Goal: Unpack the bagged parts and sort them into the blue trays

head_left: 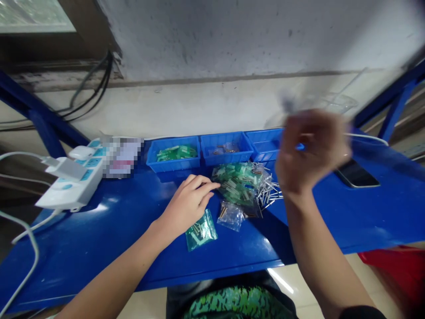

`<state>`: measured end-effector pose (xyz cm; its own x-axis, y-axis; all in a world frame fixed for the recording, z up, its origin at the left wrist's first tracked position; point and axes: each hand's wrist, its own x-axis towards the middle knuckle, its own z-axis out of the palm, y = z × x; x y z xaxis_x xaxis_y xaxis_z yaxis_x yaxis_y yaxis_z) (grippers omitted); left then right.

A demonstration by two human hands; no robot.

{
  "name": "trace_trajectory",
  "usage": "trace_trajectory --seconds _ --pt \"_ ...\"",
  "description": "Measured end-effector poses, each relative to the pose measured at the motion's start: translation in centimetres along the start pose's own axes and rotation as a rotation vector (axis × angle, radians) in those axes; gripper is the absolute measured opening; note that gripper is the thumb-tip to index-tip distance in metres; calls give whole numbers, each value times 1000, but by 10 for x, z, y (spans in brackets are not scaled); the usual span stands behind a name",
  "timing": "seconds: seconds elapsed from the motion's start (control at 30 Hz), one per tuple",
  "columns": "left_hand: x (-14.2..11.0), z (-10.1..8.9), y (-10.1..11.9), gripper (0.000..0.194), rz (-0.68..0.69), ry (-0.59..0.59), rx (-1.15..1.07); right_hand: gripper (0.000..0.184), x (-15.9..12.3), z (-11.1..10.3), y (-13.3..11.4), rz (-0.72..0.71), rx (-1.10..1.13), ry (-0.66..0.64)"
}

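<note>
My left hand [191, 199] is low over the blue table, its fingers stretched out and fingertips at the left edge of a heap of green plastic bags [235, 181]. Just below that hand lies a green zip bag [201, 230] with metal pins and a pale piece inside. A small clear bag [230, 215] of brass-coloured pins sits at the heap's front. Loose silvery pins [268, 192] spread along its right side. Raised above the table at the right, my right hand [308, 150] is smeared by motion; its fingers and anything in them cannot be made out.
Three blue bins stand along the wall: one with green bags [172, 166], one with small bags of pins [229, 157], and a right bin [264, 153] partly behind my right hand. A white power strip [75, 186] lies left, a phone [357, 173] right.
</note>
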<state>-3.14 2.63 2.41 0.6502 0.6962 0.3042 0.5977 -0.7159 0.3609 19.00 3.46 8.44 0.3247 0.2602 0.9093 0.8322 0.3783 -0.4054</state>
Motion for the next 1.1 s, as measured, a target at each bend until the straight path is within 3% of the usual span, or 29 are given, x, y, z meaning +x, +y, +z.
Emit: trace_trajectory --seconds 0.07,0.1,0.17,0.3,0.5,0.67,0.77,0.9,1.0,1.07,1.1 --pt "1 3 -1 28 30 -9 38 19 -8 7 6 14 -69 -533" --pt "2 5 -1 28 46 -16 53 21 -12 9 7 12 -84 -719" --pt "5 8 1 25 80 -30 75 25 -18 13 4 27 -77 -862" --pt "9 11 3 18 100 -24 111 27 -24 14 -11 80 66 -835" --pt "12 12 1 18 108 -1 133 26 -35 18 -21 119 181 -953" --pt "17 14 2 17 136 85 60 27 -41 20 -29 257 279 -794" --pt "15 7 1 15 9 218 -66 21 -43 21 -33 305 281 -706" --pt "9 -4 -7 8 -294 336 -319 20 -48 25 -29 308 290 -687" --pt "7 -8 -17 12 -410 360 -464 18 -51 28 -26 337 291 -735" --pt "8 -9 -22 13 -428 384 -509 10 -53 30 -26 442 330 -826" --pt "8 -9 -22 13 -423 400 -515 14 -53 31 -27 521 367 -885"
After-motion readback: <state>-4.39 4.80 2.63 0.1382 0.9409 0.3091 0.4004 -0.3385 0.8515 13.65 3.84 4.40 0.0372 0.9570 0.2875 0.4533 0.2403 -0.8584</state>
